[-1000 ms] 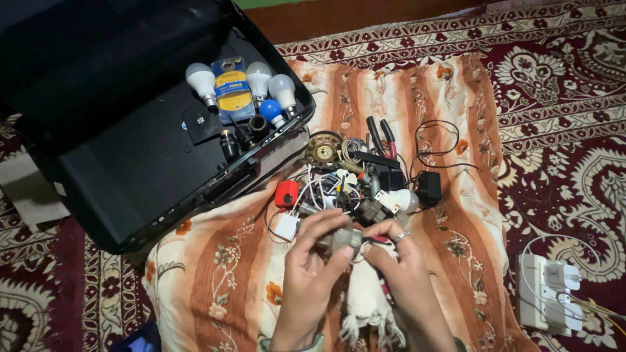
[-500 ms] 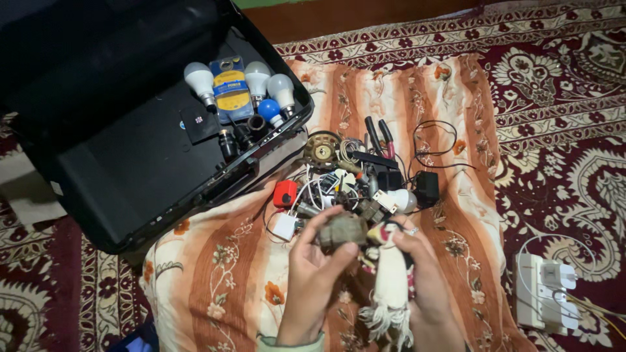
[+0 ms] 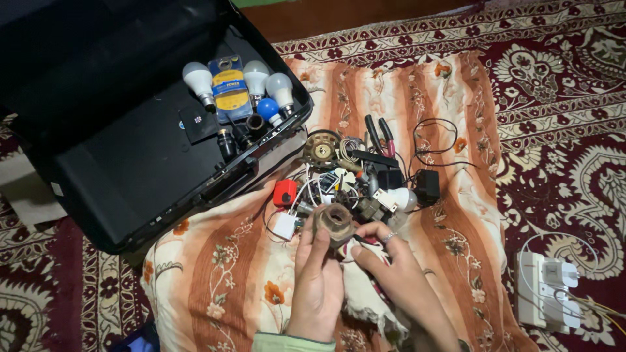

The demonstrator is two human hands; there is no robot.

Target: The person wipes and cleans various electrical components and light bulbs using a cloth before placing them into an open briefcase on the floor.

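Observation:
My left hand (image 3: 317, 274) grips a round, brownish metal fitting (image 3: 334, 221) with a hollow centre, held just above the striped floral cloth (image 3: 222, 274). My right hand (image 3: 391, 274), a ring on one finger, touches the fitting's right side and presses a white fringed rag (image 3: 362, 287) against it. Both hands hover just below a pile of small electrical parts (image 3: 352, 182): a red plug (image 3: 285, 193), white adapters, wires, and a white bulb (image 3: 403, 199).
An open black case (image 3: 130, 156) at upper left holds several bulbs (image 3: 195, 78) and a blue-yellow pack (image 3: 229, 88). Pliers (image 3: 379, 133) and a black cable (image 3: 433, 140) lie behind the pile. A white power strip (image 3: 544, 290) with plugs sits on the patterned carpet at right.
The fitting has turned so its hollow end faces up and moved slightly higher. The rag has dropped from upright in my right hand to lying under both hands.

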